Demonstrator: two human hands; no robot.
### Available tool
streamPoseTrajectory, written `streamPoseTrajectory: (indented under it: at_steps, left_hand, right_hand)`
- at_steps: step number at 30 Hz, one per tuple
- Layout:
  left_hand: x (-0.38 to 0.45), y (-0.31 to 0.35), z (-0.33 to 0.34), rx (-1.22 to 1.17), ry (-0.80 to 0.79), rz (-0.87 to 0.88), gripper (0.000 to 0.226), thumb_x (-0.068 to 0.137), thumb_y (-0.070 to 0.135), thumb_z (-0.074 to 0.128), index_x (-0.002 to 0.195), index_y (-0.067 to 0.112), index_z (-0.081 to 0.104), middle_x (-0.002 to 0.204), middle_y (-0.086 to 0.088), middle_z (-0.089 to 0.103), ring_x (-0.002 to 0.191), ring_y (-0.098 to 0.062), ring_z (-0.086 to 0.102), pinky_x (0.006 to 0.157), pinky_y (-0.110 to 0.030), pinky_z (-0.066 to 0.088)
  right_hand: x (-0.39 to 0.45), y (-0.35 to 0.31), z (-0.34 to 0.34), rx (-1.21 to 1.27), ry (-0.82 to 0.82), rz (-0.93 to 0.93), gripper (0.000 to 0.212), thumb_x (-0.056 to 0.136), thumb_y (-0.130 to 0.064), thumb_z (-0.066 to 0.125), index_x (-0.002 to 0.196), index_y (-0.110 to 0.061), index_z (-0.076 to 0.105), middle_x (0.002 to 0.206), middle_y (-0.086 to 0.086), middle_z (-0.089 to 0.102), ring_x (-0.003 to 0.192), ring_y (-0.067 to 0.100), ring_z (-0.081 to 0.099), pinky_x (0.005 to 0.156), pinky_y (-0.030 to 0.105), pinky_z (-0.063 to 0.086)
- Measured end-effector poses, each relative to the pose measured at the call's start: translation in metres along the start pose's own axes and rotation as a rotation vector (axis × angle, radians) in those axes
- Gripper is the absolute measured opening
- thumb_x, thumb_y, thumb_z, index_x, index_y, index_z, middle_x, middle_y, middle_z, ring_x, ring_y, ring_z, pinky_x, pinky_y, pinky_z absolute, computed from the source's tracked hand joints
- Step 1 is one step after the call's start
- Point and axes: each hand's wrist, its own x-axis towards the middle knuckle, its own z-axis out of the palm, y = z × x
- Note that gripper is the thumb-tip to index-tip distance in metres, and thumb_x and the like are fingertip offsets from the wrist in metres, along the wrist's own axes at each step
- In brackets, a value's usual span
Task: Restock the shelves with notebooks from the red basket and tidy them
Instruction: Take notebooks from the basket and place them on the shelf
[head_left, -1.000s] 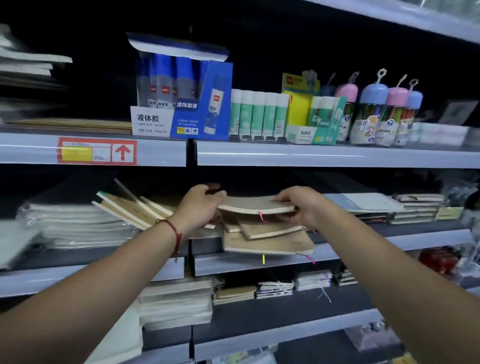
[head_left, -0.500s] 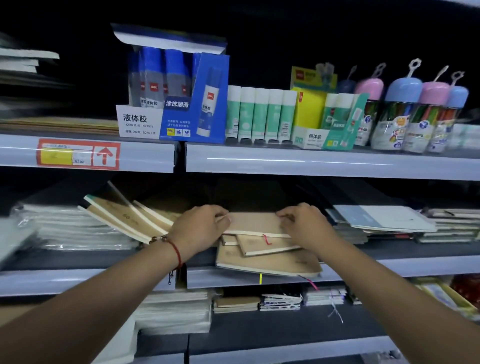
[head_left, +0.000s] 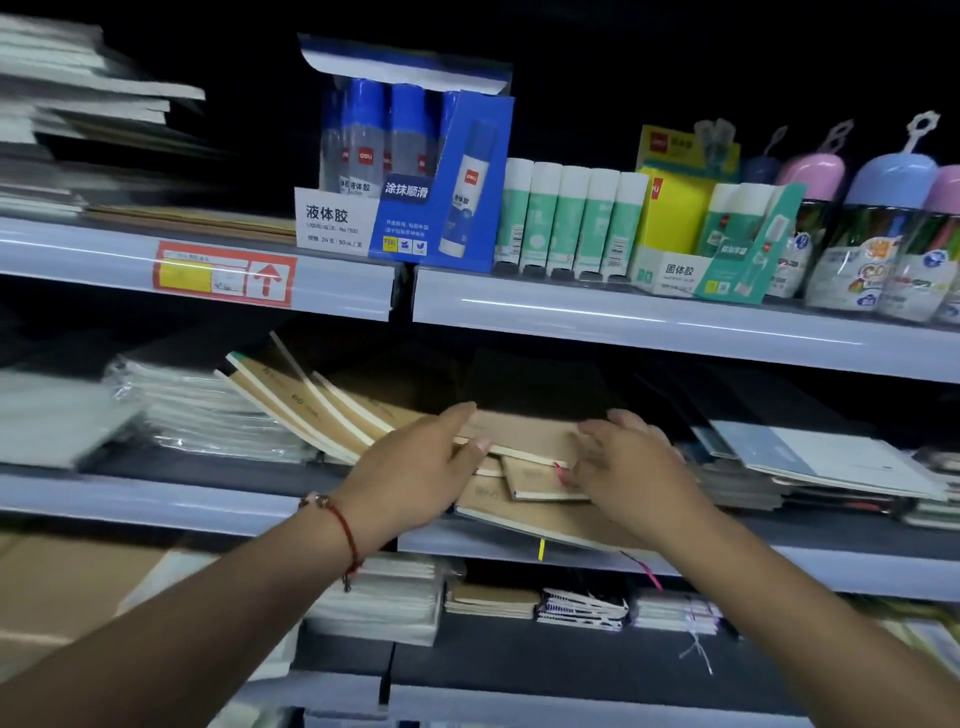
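A brown kraft notebook (head_left: 524, 434) lies on top of a small pile of brown notebooks (head_left: 540, 512) on the middle shelf (head_left: 156, 501). My left hand (head_left: 415, 467) grips its left edge, thumb on top. My right hand (head_left: 623, 462) holds its right edge, fingers curled over it. The pile sticks out over the shelf's front lip, with pink and yellow ribbon markers hanging down. The red basket is out of view.
Leaning brown notebooks (head_left: 306, 405) and plastic-wrapped white packs (head_left: 208, 415) sit left of the pile; flat blue-grey notebooks (head_left: 821, 457) lie to its right. Glue boxes (head_left: 410, 176) and pen tubs (head_left: 883, 234) fill the shelf above. More notebooks (head_left: 582, 605) lie on the shelf below.
Both hands lowered the top notebook onto the pile and pushed it a little back into the shelf. The camera moved closer and shifted left.
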Motion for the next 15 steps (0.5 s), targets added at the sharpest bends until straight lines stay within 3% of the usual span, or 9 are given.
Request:
streamPoseTrajectory:
  at_steps: [2, 5, 7, 11, 13, 15]
  left_hand:
    - [-0.034, -0.004, -0.002, -0.067, 0.142, 0.005, 0.043, 0.099, 0.051, 0.044, 0.139, 0.039, 0.034, 0.084, 0.008, 0.067, 0.078, -0.009, 0.063, 0.072, -0.038, 0.053]
    - [-0.083, -0.026, 0.006, -0.035, 0.196, -0.091, 0.017, 0.097, 0.048, 0.048, 0.112, 0.041, 0.041, 0.070, 0.008, 0.059, 0.065, -0.007, 0.057, 0.062, -0.032, 0.048]
    - [-0.111, -0.053, 0.017, 0.037, 0.128, -0.205, 0.013, 0.097, 0.047, 0.049, 0.109, 0.042, 0.048, 0.083, 0.014, 0.061, 0.076, -0.007, 0.060, 0.069, -0.027, 0.049]
    - [-0.172, -0.123, 0.045, 0.157, -0.039, -0.480, 0.046, 0.096, 0.052, 0.047, 0.141, 0.041, 0.043, 0.131, 0.013, 0.056, 0.114, -0.010, 0.060, 0.091, -0.029, 0.049]
    - [-0.216, -0.161, 0.053, 0.180, -0.131, -0.606, 0.054, 0.091, 0.057, 0.042, 0.143, 0.040, 0.043, 0.136, 0.010, 0.053, 0.116, -0.015, 0.060, 0.090, -0.032, 0.051]
    - [-0.266, -0.201, 0.062, 0.180, -0.171, -0.725, 0.064, 0.081, 0.060, 0.032, 0.138, 0.039, 0.049, 0.133, 0.006, 0.058, 0.113, -0.018, 0.063, 0.087, -0.034, 0.054]
  right_hand:
    - [-0.026, -0.025, 0.002, 0.008, 0.137, -0.226, 0.037, 0.091, -0.036, 0.056, 0.128, -0.034, 0.061, 0.145, -0.004, 0.045, 0.132, 0.021, 0.041, 0.109, 0.035, 0.030]
    - [-0.065, -0.070, 0.007, 0.158, 0.049, -0.552, 0.031, 0.093, -0.035, 0.051, 0.122, -0.038, 0.062, 0.130, -0.016, 0.053, 0.120, 0.007, 0.044, 0.101, 0.026, 0.032]
    - [-0.079, -0.093, 0.024, 0.171, -0.140, -0.691, 0.033, 0.097, -0.035, 0.049, 0.130, -0.041, 0.055, 0.132, -0.021, 0.049, 0.121, 0.003, 0.039, 0.103, 0.025, 0.030]
    - [-0.084, -0.130, 0.079, 0.148, -0.455, -0.828, 0.043, 0.102, -0.035, 0.046, 0.144, -0.040, 0.043, 0.142, -0.012, 0.047, 0.128, 0.013, 0.038, 0.108, 0.031, 0.027]
    - [-0.085, -0.151, 0.122, 0.116, -0.566, -0.895, 0.047, 0.100, -0.031, 0.049, 0.146, -0.038, 0.041, 0.137, -0.005, 0.053, 0.125, 0.020, 0.044, 0.103, 0.033, 0.034]
    - [-0.088, -0.171, 0.167, 0.054, -0.681, -0.949, 0.053, 0.100, -0.033, 0.050, 0.150, -0.033, 0.035, 0.145, -0.003, 0.046, 0.134, 0.022, 0.040, 0.108, 0.035, 0.032]
